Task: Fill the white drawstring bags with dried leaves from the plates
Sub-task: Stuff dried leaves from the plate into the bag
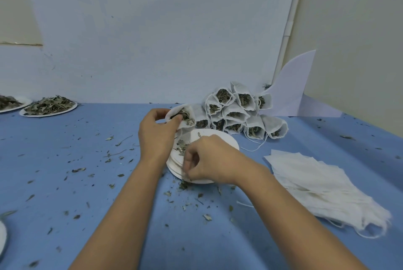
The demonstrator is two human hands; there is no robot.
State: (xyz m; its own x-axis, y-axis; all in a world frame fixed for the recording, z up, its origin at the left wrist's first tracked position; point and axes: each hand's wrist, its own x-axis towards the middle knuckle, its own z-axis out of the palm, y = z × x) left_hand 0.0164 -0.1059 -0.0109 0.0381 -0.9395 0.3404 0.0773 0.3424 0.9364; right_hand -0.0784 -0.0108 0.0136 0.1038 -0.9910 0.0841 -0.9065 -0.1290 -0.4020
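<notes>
My left hand [156, 134] holds a white drawstring bag [184, 121] by its open mouth, above a stack of white plates [224, 141]. Dried leaves show inside the bag. My right hand [209, 158] is over the near side of the plates, its fingers curled and pinching at the few dried leaves [182, 146] left there. Behind the plates, several filled bags [237, 112] are piled against the wall. A pile of flat empty bags [322, 184] lies at the right.
Two plates heaped with dried leaves [49, 105] stand at the far left by the wall, one cut off by the frame. Leaf crumbs are scattered over the blue tablecloth [87, 182]. A plate edge [2, 237] shows at the lower left. A white board [292, 86] leans at the back right.
</notes>
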